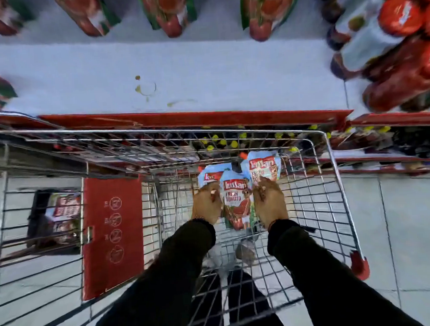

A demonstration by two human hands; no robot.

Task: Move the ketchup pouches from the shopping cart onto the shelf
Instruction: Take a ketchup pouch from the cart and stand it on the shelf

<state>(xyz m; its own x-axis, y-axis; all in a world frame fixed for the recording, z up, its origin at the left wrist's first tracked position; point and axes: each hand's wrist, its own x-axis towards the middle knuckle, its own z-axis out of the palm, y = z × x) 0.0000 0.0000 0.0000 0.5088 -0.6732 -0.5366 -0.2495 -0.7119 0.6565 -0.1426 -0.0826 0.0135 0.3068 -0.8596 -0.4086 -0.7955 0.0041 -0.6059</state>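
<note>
Both hands are down inside the shopping cart [335, 170], and three ketchup pouches [236, 199] are fanned between them, labels up. The left hand [206, 203] has its fingers curled closed over the edge of the left pouch [211, 174]; the right hand [270, 202] is closed the same way on the right pouch [264, 168]. The middle one sits pinched between the two hands (red logo, tomato picture, lettering a bit blurred). All three are well inside the wire basket, above its floor. On the cart's left, the red child-seat flap [112, 234] stands beside another packet [63, 217] in the small compartment. Ahead, the white shelf [203, 70] has a wide bare stretch, stained near its middle, with standing pouches [172, 11] along its back and red-capped bottles [401, 13] on the right.
</note>
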